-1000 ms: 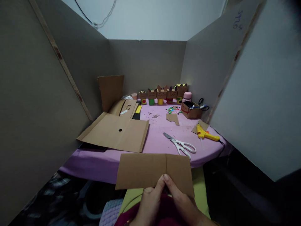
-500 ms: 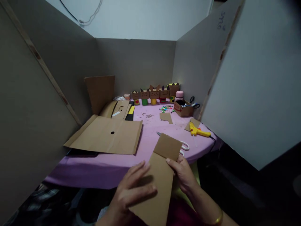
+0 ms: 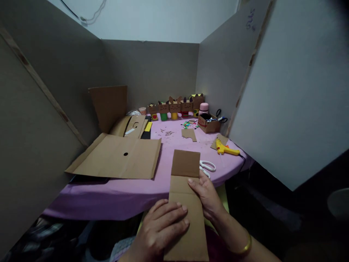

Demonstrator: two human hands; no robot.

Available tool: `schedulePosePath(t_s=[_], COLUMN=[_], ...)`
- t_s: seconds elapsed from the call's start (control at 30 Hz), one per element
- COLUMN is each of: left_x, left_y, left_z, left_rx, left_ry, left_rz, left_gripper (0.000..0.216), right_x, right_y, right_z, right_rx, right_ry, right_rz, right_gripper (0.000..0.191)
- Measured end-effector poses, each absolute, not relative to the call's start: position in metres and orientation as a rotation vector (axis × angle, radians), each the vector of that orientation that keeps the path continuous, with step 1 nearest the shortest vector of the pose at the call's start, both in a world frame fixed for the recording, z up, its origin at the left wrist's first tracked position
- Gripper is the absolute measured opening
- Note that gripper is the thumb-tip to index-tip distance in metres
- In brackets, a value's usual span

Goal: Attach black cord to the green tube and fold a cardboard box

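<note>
A long cardboard strip (image 3: 188,200) slants up toward the table, with crease lines across it and a darker, folded-looking end panel at the top. My right hand (image 3: 208,196) grips its right edge, thumb on the front and the other fingers behind. Across the strip's lower left lies my left hand (image 3: 163,225), its fingers stretched flat on the front surface. White-handled scissors (image 3: 207,166) lie on the table just beyond my right hand, their blades hidden behind the strip.
On the purple-covered table (image 3: 136,196), a large cardboard sheet (image 3: 114,156) with a hole lies left. A yellow glue gun (image 3: 227,148) rests right. Behind are a cut cardboard piece (image 3: 189,134), scraps, a small tool box (image 3: 208,124) and several cardboard-faced figures (image 3: 174,107). Grey panels enclose the sides.
The cardboard strip has turned from a rightward tilt to nearly straight. My left hand, earlier with fingers spread over it, now lies on its surface. The view has shifted slightly.
</note>
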State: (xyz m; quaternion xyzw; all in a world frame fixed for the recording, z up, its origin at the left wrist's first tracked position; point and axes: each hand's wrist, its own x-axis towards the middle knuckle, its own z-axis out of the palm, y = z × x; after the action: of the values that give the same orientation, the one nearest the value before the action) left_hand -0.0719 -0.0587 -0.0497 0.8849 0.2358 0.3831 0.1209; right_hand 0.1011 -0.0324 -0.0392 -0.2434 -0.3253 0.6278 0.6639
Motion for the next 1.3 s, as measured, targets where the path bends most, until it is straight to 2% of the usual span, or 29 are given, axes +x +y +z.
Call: schedulePosePath(t_s=[0.33, 0.63, 0.73, 0.93, 1.07, 1.3], left_x=[-0.083, -0.076, -0.082, -0.080, -0.064, -0.054], left_y=[-0.044, -0.054, -0.051, -0.037, -0.019, 0.004], left_z=[-0.066, -0.060, -0.058, -0.044, -0.030, -0.035], left_rx=[2.589, 2.295, 2.217, 1.690, 1.265, 0.982], left_ry=[0.511, 0.690, 0.797, 1.111, 0.970, 0.775], left_rz=[1.056, 1.300, 1.282, 1.158, 1.029, 0.942], left_gripper=[0.032, 0.022, 0.027, 0.029, 0.044, 0.037], right_x=[0.108, 0.113, 0.113, 0.113, 0.107, 0.099], right_y=[-0.027, -0.032, -0.029, -0.023, -0.024, -0.022], right_z=[-0.050, -0.046, -0.048, -0.052, -0.050, -0.053], right_rx=[-0.610, -0.620, -0.666, -0.699, -0.671, -0.644], right_ry=[-0.789, -0.825, -0.772, -0.797, -0.939, -0.932], right_rz=[1.386, 1.481, 1.424, 1.379, 1.435, 1.539], right_gripper=[0.039, 0.039, 0.037, 0.027, 0.031, 0.033])
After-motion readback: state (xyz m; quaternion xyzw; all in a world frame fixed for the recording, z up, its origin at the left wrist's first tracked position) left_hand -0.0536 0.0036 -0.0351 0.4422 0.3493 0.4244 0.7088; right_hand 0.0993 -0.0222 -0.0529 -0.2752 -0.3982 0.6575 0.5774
